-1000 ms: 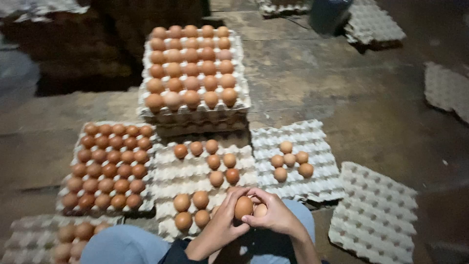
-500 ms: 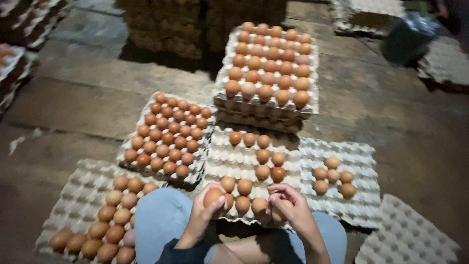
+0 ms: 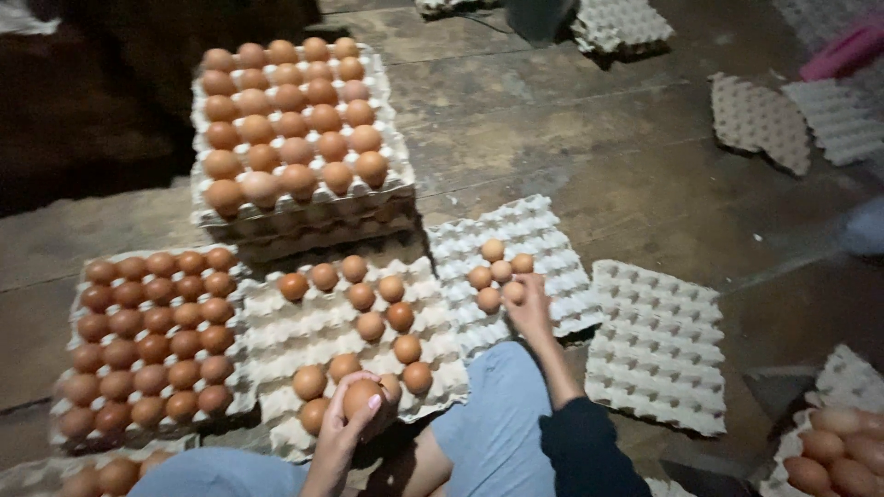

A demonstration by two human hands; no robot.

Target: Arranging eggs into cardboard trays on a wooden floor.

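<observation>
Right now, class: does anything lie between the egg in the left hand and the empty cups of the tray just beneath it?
Nothing visible does. The left hand holds a brown egg just above the middle tray, whose near rows already hold eggs, but bare cups lie open beside them. The right hand is apart, on the right-hand tray.

Both hands bare, no gloves or rings visible. Left hand (image 3: 354, 419) has pink polish on the one nail that shows. Right hand (image 3: 532, 308) comes out of a dark, near-black long sleeve (image 3: 589, 451) ending short of the wrist. Light blue trousers (image 3: 493, 414) cover both knees, plain cloth, no pattern visible.
</observation>
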